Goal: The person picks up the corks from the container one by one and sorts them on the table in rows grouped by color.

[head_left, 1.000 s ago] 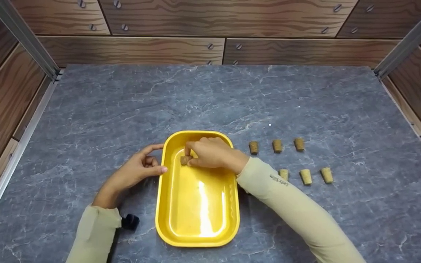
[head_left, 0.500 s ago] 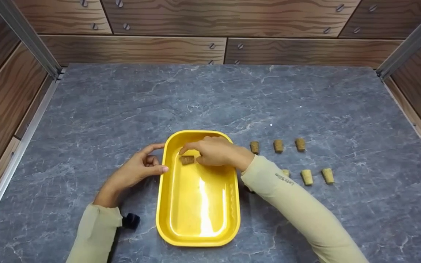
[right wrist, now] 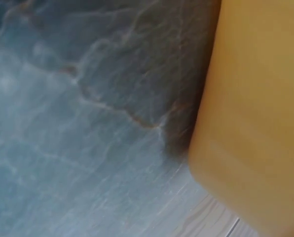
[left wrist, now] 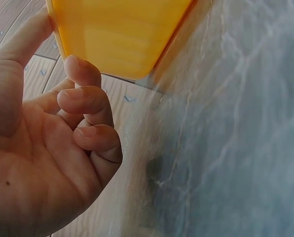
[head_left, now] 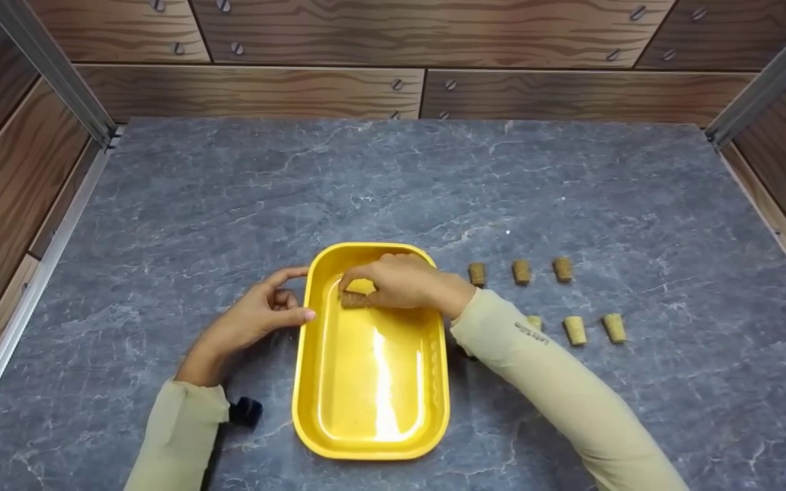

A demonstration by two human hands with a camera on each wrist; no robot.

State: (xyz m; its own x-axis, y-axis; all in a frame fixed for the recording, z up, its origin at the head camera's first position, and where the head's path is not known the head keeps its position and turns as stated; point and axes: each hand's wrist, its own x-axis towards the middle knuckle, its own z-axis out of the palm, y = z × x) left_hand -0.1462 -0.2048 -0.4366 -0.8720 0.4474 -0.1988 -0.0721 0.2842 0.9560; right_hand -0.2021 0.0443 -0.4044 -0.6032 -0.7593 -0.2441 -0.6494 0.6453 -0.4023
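Note:
In the head view, a deep yellow tray [head_left: 372, 453] stands upright on the table. My left hand [head_left: 250, 315] holds its left rim, with the thumb on the rim and the index finger reaching it farther back. In the left wrist view, the other fingers [left wrist: 90, 136] curl beside the tray wall. My right hand [head_left: 403, 281] is inside the tray's far end. Its thumb and index finger pinch a brown cork [head_left: 353, 300] lying crosswise close to the floor. The right wrist view shows only the tray's outer wall [right wrist: 255, 123] and the table, not the hand.
Right of the tray stands a back row of darker corks [head_left: 521, 272]. Nearer is a row of paler corks [head_left: 575, 330], one partly covered by the right sleeve. A black strap piece [head_left: 245, 412] sits by the left cuff. Wood-patterned walls [head_left: 311, 92] enclose the marbled table [head_left: 229, 191].
The right hand loosens its fingers from the cork, which shows lying on the tray floor, then closes thumb and index finger on its ends again. The left hand stays on the rim.

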